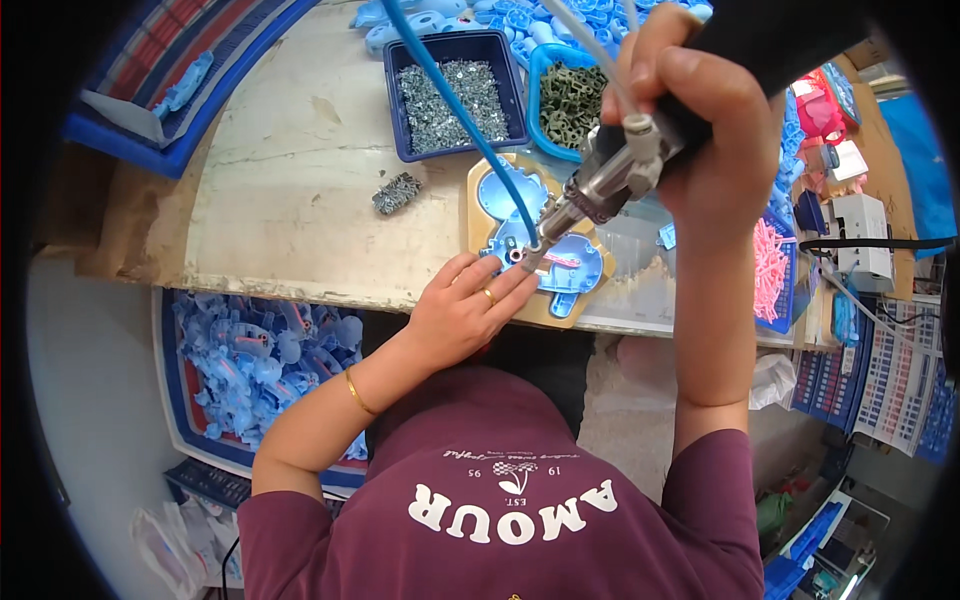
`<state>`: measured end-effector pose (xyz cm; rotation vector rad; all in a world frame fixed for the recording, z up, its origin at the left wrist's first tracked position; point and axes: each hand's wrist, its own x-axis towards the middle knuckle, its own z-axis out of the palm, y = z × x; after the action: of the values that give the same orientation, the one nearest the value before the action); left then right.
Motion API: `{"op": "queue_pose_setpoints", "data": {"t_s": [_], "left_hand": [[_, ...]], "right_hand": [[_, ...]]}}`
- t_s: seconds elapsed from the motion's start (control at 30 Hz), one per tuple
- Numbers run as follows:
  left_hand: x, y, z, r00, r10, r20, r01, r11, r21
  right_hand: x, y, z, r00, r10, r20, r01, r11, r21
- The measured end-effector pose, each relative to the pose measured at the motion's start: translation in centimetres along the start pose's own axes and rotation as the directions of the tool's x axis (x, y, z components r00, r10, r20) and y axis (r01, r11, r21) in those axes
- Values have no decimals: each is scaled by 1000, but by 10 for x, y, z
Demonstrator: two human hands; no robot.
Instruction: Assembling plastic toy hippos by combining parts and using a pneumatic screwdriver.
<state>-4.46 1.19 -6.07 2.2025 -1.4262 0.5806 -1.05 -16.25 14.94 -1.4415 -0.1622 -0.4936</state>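
Observation:
My right hand (715, 135) is wrapped round the black body of a power screwdriver (597, 190) with a metal nose. Its tip slants down to a light-blue plastic shell (575, 255), which lies in a tan fixture (478, 210) near the table's front edge. Inside the shell a pink strip shows beside the tip. My left hand (455, 308) lies at the fixture's near left edge, fingers stretched out, with the fingertips by the shell and the driver tip. What touches under those fingertips is hidden.
A dark blue bin (455, 150) of screws and a blue tray (538, 65) of dark metal clips stand behind the fixture. Loose screws (397, 193) lie to the left. A blue hose (455, 105) crosses above the table. Below left, a crate (185, 420) holds blue shells. Pink parts (768, 270) are at right.

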Motion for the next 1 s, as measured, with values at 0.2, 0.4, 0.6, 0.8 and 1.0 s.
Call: {"op": "queue_pose_setpoints", "data": {"t_s": [0.2, 0.4, 0.6, 0.8, 1.0], "left_hand": [[2, 0, 3, 1000, -12, -5, 12, 1000, -2], [0, 1, 4, 999, -32, -16, 31, 999, -8], [3, 1, 2, 997, -58, -56, 50, 990, -135], [44, -20, -17, 966, -255, 48, 259, 947, -189], [71, -41, -4, 948, -137, 289, 207, 952, -225]], "right_hand": [[-9, 4, 4, 995, 38, -92, -41, 999, -30], [0, -10, 7, 1000, -24, -18, 23, 996, -87], [20, -14, -13, 949, -314, -12, 305, 930, -206], [8, -20, -9, 958, -287, 18, 284, 937, -203], [-5, -29, 11, 979, -148, -139, 112, 965, -236]]}}
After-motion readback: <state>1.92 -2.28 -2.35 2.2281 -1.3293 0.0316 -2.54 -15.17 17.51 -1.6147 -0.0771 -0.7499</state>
